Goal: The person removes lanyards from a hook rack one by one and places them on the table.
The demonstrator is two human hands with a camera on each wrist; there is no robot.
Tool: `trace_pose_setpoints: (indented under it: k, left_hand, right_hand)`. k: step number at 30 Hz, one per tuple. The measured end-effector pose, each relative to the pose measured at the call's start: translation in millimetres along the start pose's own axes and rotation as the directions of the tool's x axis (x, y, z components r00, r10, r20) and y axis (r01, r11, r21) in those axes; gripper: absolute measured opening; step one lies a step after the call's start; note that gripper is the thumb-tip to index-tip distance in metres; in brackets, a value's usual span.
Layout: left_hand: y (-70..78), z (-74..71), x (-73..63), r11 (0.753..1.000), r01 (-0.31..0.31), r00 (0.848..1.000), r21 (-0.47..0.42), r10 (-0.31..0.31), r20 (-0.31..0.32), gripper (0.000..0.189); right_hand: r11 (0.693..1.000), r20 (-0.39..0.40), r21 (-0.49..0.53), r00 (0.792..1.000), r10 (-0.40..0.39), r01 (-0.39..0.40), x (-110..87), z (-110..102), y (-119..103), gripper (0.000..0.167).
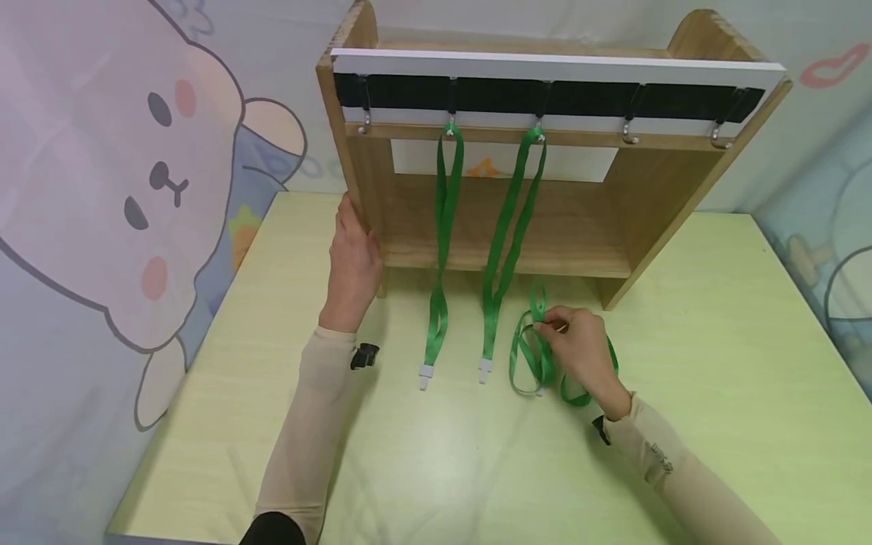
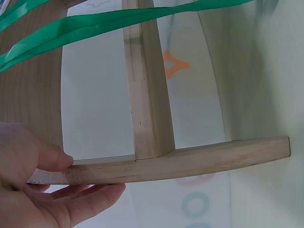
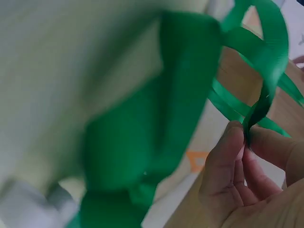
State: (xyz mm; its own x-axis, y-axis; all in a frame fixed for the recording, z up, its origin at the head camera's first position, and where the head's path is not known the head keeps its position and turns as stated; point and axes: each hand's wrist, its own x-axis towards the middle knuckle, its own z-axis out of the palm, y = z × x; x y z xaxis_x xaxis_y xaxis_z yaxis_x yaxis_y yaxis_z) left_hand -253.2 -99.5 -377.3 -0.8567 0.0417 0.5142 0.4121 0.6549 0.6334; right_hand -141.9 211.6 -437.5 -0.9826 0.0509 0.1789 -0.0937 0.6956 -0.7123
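Observation:
My left hand grips the left side panel of a wooden shelf; in the left wrist view the thumb lies on one face of the panel, fingers on the other. With thumb and fingertips my right hand pinches a green lanyard low in front of the shelf. Its strap droops in loops on both sides of the hand, and a short loop sticks up above the fingers. Two more green lanyards, one on the left and one beside it, hang from hooks with pale clips at their lower ends.
Along the shelf's top runs a white board with a black strip and several metal hooks. Bare hooks are the far left one and two on the right, including this one. The shelf stands on a pale table before a cartoon-printed backdrop.

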Motion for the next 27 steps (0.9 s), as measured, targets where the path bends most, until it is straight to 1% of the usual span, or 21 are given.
trace_pose_setpoints:
  k: [5,9,12,15,19,23,27]
  left_hand:
    - [0.9,0.6,0.1,1.000,0.010,1.000,0.004,-0.010,0.008,0.056]
    - [1.9,-0.4,0.3,1.000,0.012,1.000,0.016,-0.012,0.012,0.056]
    - [1.7,-1.5,0.3,1.000,0.012,1.000,0.021,-0.012,0.014,0.056]
    - [1.7,-1.2,0.8,1.000,0.006,1.000,0.024,-0.006,0.012,0.056]
    - [1.5,-0.9,0.9,1.000,0.006,1.000,0.024,-0.006,0.009,0.056]
    - [1.7,-0.9,0.6,1.000,0.012,1.000,0.018,-0.013,0.010,0.056]
    - [2.1,-0.8,0.3,1.000,0.019,1.000,0.013,-0.019,0.013,0.056]
  right_hand:
    - [0.998,0.021,-0.061,1.000,-0.006,0.008,1.7,5,3,0.010]
    - [0.994,0.055,-0.111,0.998,-0.016,0.022,2.8,6,5,0.009]
    - [0.991,0.090,-0.131,0.996,-0.003,0.015,3.3,7,4,0.008]
    - [0.990,0.133,-0.140,0.991,0.026,-0.007,2.8,6,2,0.010]
    - [0.982,0.185,-0.186,0.981,0.065,-0.030,2.4,0,-5,0.017]
    - [0.971,0.208,-0.237,0.974,0.089,-0.038,4.7,-12,-14,0.021]
    - [0.965,0.199,-0.262,0.977,0.070,-0.016,9.6,-26,-23,0.025]
